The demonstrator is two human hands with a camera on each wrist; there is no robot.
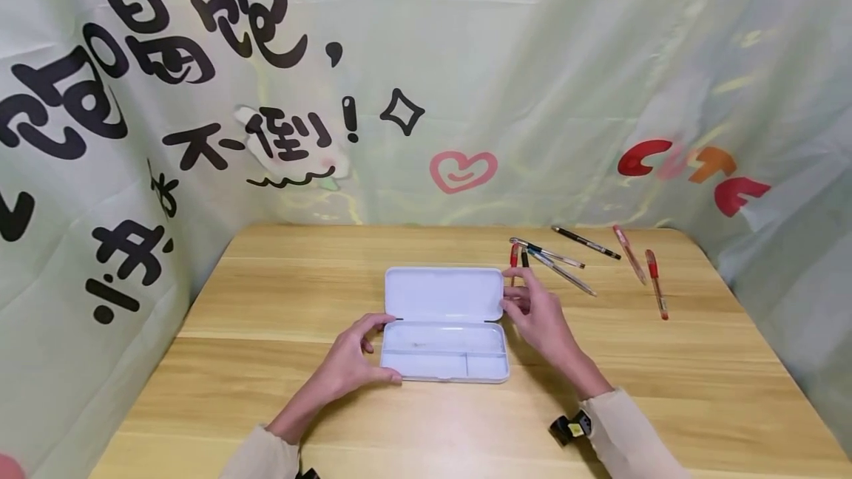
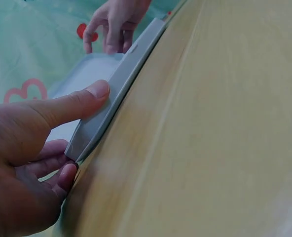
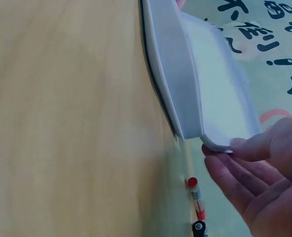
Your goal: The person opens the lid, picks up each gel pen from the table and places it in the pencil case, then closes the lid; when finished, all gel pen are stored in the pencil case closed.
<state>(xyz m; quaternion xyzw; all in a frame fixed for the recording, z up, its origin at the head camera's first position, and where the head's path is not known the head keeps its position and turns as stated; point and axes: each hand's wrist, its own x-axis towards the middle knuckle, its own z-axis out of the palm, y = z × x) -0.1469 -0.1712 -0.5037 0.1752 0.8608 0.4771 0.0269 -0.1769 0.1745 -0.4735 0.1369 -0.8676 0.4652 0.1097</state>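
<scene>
A white pencil case [image 1: 426, 367] lies unfolded on the table, its lid [image 1: 444, 294] tilted up behind the base. Its compartments hold no pens. My left hand [image 1: 349, 362] grips the left end of the base; in the left wrist view the thumb presses the front wall [image 2: 106, 106] and the other fingers curl round the end. At the right edge of the lid my right hand [image 1: 541, 318] pinches it, with the thumb on the inner face and fingers behind, as the right wrist view of the lid [image 3: 222, 89] shows.
Behind the right hand lie several pens, among them a clear-barrelled pen [image 1: 566, 275] and a red-capped pen [image 1: 514, 257]. Farther right are a black pen [image 1: 586, 242], a pink pen [image 1: 629, 253] and a red pen [image 1: 656, 283]. A printed cloth [image 1: 546, 80] hangs behind the wooden table [image 1: 279, 279].
</scene>
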